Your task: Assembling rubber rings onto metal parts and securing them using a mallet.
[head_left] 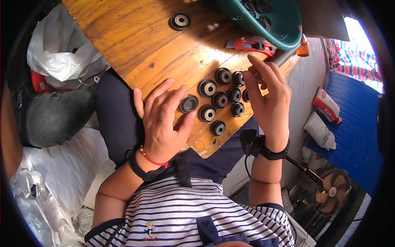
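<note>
On the corner of a wooden table (135,45), my left hand (162,111) rests with its fingers spread. A round dark cap-like disc (189,104) lies between its index finger and thumb, not visibly gripped. To the right of that disc stand several small black rollers with metal bearing centres (207,88), grouped close together. My right hand (269,90) is over the right side of this group. Its thumb and index finger are apart, the other fingers partly curled, with nothing visible between them. It partly covers one roller (246,95).
Farther back lies a single roller (180,22). A green basin (284,35) holding dark rings stands at the far right, with a red utility knife (253,46) before it. White sacks (61,164) lie at left; a fan (331,191) stands at lower right.
</note>
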Demonstrator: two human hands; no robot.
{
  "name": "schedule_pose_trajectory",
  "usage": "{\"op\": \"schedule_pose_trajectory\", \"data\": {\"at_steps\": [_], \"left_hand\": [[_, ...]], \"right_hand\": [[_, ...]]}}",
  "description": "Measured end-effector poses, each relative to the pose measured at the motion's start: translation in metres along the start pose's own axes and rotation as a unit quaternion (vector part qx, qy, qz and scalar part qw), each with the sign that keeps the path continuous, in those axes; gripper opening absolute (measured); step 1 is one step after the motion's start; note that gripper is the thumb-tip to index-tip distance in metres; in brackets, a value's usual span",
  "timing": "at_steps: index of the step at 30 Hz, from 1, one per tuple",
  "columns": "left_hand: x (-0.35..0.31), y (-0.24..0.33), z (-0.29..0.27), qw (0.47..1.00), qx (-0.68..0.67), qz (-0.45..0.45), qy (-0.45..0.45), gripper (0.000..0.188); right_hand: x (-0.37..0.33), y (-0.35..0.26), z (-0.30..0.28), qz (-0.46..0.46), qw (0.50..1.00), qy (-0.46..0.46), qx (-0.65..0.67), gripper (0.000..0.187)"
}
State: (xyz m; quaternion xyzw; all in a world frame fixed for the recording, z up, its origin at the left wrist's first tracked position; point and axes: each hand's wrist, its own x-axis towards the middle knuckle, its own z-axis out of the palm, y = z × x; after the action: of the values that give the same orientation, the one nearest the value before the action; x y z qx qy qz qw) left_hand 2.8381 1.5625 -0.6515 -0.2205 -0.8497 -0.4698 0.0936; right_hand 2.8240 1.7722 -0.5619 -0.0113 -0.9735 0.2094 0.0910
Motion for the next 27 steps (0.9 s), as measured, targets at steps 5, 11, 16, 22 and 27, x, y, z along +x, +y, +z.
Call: {"op": "schedule_pose_trajectory", "data": {"at_steps": [5,11,16,22,27], "left_hand": [[-0.001,0.002,-0.003,0.998,0.024,0.029,0.044,0.047],[0.000,0.009,-0.026,0.996,-0.079,-0.012,-0.034,0.043],[-0.012,0.036,-0.040,0.906,-0.387,-0.155,-0.074,0.042],[-0.014,0.062,-0.048,0.839,-0.407,-0.218,-0.287,0.070],[-0.014,0.077,-0.041,0.813,-0.329,-0.152,-0.455,0.085]], "right_hand": [[0.047,0.052,0.008,-0.102,0.975,-0.063,-0.185,0.030],[0.043,0.069,0.011,-0.144,0.967,-0.050,-0.203,0.028],[-0.013,-0.001,-0.036,-0.173,0.980,0.074,0.057,0.023],[-0.112,-0.012,-0.033,-0.017,0.933,-0.176,0.315,0.032],[-0.162,0.001,-0.008,0.045,0.919,-0.142,0.364,0.025]]}}
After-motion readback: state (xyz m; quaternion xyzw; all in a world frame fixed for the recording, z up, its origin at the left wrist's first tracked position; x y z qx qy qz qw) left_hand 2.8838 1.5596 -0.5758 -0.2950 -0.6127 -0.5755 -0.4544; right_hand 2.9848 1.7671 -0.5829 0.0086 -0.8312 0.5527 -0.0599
